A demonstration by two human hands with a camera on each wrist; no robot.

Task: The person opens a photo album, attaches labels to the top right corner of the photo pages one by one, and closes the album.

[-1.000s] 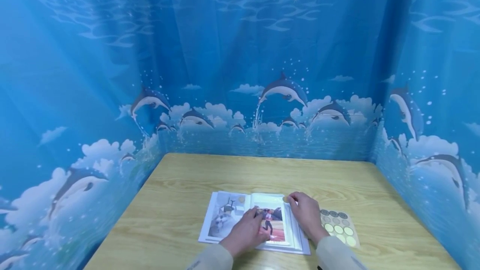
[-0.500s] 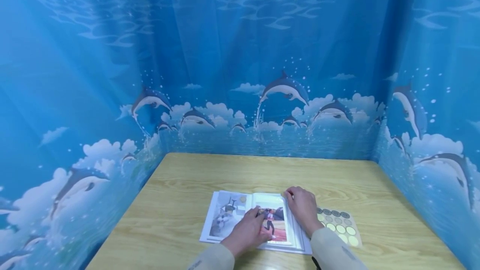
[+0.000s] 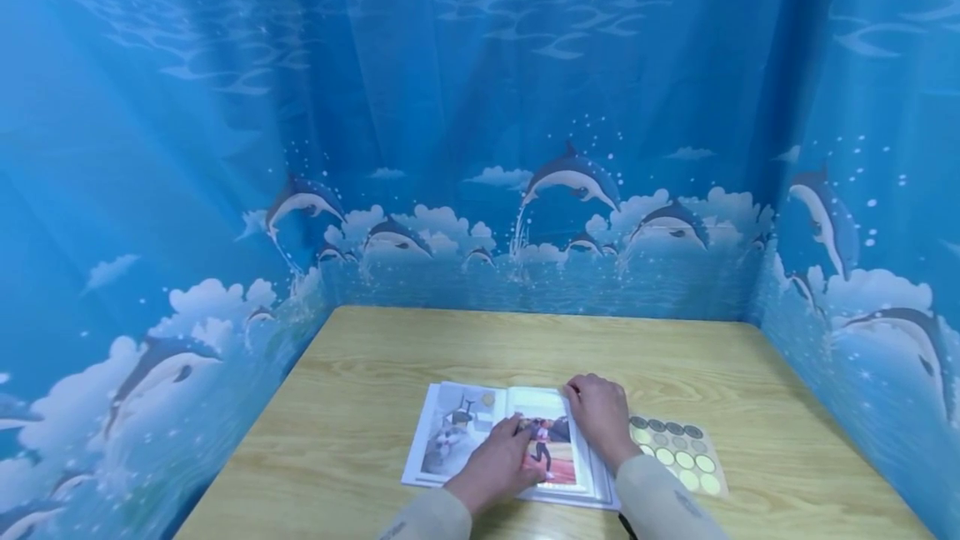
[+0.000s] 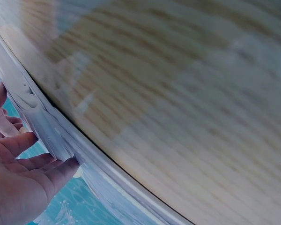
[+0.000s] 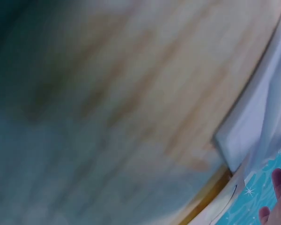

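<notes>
A photo album point(image 3: 457, 477) lies open on the table, with a grey photo point(image 3: 442, 448) on its left page and a photo of a runner point(image 3: 558, 457) on the right one. My left hand point(image 3: 497, 458) rests across the lower left of the runner photo, fingers extended; the left wrist view shows the hand point(image 4: 28, 173) along the album's pages. At the right page's upper right corner is my right hand point(image 3: 602, 415), fingers bent down over the edge. What its fingertips hold is hidden, so I cannot tell. A round tan sticker point(image 3: 488, 399) sits on the left page.
A sheet of round stickers point(image 3: 701, 432) lies just right of the album, partly covered by my right forearm. The wooden table point(image 3: 360, 357) extends beyond the album to a blue dolphin curtain point(image 3: 420, 148) on three sides.
My right hand has shifted slightly up and left at the page corner. The round sticker seen at its fingertips a second ago is now out of sight. My left hand stays put.
</notes>
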